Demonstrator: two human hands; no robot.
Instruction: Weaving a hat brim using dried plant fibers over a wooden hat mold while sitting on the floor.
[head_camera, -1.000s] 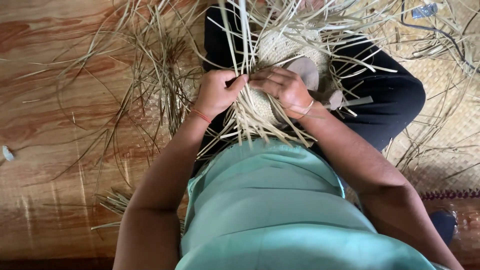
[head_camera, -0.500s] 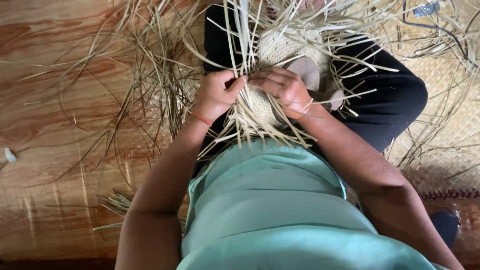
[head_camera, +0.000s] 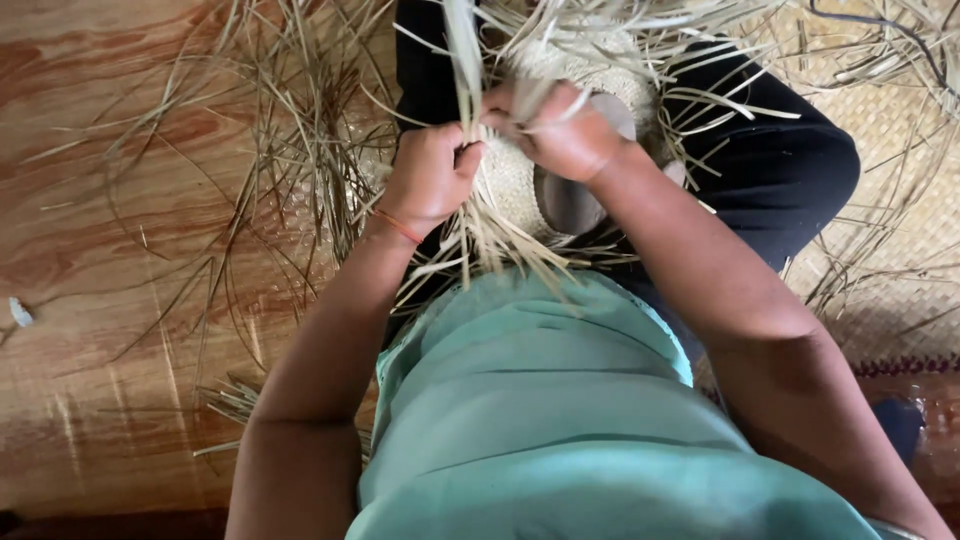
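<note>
Both hands meet over the lap: the left hand (head_camera: 432, 175) is fisted around pale straw strips (head_camera: 462, 60) that run straight away from the body, while the right hand (head_camera: 562, 128), just beside it, pinches strands against the half-woven straw piece (head_camera: 520, 185) directly beneath both.

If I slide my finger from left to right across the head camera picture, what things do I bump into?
Small white scrap on the floor → reddish-brown wooden floor → loose dry straw strands → left hand → right hand → black trouser knee → tan woven straw mat.
</note>
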